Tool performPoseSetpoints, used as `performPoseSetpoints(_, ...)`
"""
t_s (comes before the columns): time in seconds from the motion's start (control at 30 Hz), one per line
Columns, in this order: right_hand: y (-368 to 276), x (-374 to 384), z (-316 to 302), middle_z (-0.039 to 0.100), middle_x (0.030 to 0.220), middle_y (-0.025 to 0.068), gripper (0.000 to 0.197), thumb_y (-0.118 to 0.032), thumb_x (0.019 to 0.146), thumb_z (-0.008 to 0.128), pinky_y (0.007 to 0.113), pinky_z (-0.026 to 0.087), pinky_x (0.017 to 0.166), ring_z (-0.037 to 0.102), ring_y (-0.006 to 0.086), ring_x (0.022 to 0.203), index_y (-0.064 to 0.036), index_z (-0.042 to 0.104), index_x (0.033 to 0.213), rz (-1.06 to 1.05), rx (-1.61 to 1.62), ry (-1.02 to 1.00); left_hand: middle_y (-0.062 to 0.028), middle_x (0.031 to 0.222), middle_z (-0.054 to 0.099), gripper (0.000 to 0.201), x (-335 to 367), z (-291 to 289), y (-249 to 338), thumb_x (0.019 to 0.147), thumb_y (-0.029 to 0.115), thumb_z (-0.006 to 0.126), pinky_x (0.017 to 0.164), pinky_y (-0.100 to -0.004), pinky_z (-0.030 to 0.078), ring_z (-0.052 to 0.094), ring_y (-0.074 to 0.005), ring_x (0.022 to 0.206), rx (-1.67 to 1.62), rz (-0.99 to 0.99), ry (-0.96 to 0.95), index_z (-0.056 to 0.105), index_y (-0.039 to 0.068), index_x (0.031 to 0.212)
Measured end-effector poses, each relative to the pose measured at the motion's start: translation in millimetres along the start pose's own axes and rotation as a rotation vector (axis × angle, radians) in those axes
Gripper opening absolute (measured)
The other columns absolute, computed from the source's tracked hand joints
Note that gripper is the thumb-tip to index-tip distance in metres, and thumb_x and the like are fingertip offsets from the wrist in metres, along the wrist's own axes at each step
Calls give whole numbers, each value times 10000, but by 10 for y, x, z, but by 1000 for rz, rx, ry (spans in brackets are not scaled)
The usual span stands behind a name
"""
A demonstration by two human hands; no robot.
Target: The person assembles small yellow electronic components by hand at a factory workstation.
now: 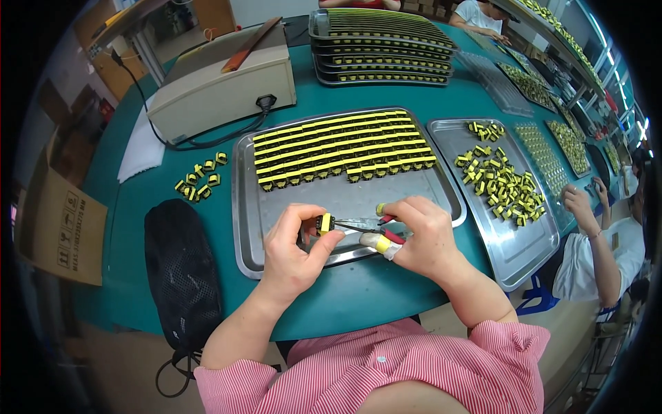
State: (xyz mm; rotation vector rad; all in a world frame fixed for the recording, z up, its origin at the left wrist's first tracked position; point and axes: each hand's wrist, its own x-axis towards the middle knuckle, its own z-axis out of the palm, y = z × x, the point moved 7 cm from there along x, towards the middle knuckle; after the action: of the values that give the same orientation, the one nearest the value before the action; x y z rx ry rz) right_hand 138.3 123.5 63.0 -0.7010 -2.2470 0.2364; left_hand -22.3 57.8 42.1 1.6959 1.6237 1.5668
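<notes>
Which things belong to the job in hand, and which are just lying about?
Likely in the job:
yellow-and-black part, in the left hand
red-handled tool, in the right hand
rowed parts on the near tray
loose parts on the right tray

Seemingly lying about:
black pouch
cardboard box
reddish bar

Bright light strips glow beyond the green table.

The single fisheye view looks from head height, forward and steeply down, close over the hands and worktop, straight lines bowing rimward.
</notes>
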Motion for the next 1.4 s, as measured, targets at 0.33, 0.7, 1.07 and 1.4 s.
performPoseSetpoints(0.33, 13, -12, 8, 578, 676, 57, 336, -210, 547, 807, 312, 436, 491, 547, 214, 570, -56, 606, 767, 17, -19, -16, -45, 780, 541, 271, 3, 2, 48, 678, 17, 699, 561, -218, 404, 476, -99, 626, 55, 53, 5, 539, 10, 897)
performPoseSetpoints(0.7, 14, -2, -25, 595, 677, 41, 321, -185, 530, 807, 315, 457, 538, 567, 222, 605, -52, 620, 754, 9, -76, -12, -73, 725, 542, 268, 16, 6, 96, 676, 57, 724, 512, -253, 405, 512, -145, 594, 83, 59, -30, 543, 11, 870)
performPoseSetpoints(1.07, 30, -15, 50, 575, 697, 66, 339, -211, 550, 813, 328, 445, 526, 560, 234, 608, -59, 603, 768, 67, -22, -41, -57, 730, 544, 269, 13, -14, -3, 676, 71, 726, 521, -242, 402, 501, -125, 598, 10, 12, 10, 545, 17, 868)
performPoseSetpoints(1.4, -16, -11, 35, 560, 662, 50, 319, -258, 558, 798, 334, 457, 532, 560, 236, 611, -73, 602, 729, 30, -33, -9, -62, 737, 541, 289, 3, -5, 30, 665, 70, 741, 520, -245, 398, 500, -132, 600, 22, 57, 17, 539, 22, 867)
